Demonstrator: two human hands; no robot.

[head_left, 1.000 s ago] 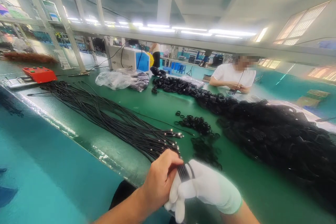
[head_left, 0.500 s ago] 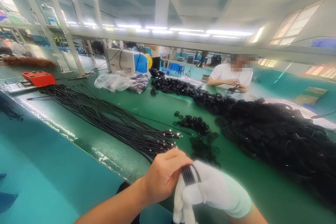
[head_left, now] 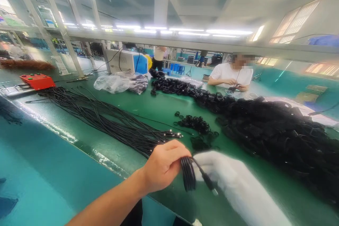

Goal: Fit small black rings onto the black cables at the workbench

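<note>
My left hand point(head_left: 165, 164), bare, is closed around the top of a coiled black cable point(head_left: 188, 174). The loops hang down from its fingers. One end of the cable, with a metal-tipped plug point(head_left: 210, 184), sticks out to the lower right. My right hand point(head_left: 219, 166), in a white glove, is just behind and to the right of the coil, its fingers stretched out towards it. Those fingertips are partly hidden by the coil, so contact is unclear. Beyond my left hand lies a long bundle of straight black cables point(head_left: 106, 120) with metal plug ends.
Small black rings point(head_left: 196, 124) lie ahead on the green table point(head_left: 159, 109). A large heap of coiled black cables point(head_left: 272, 134) fills the right. At the back are a red control box point(head_left: 38, 81), plastic bags point(head_left: 119, 83) and a machine point(head_left: 127, 61). Across the table sits a person point(head_left: 230, 74).
My right hand has unwrapped from the coil and moved behind and right of it, fingers straighter. The coil and its plug end now show. My left hand keeps its hold, slightly higher.
</note>
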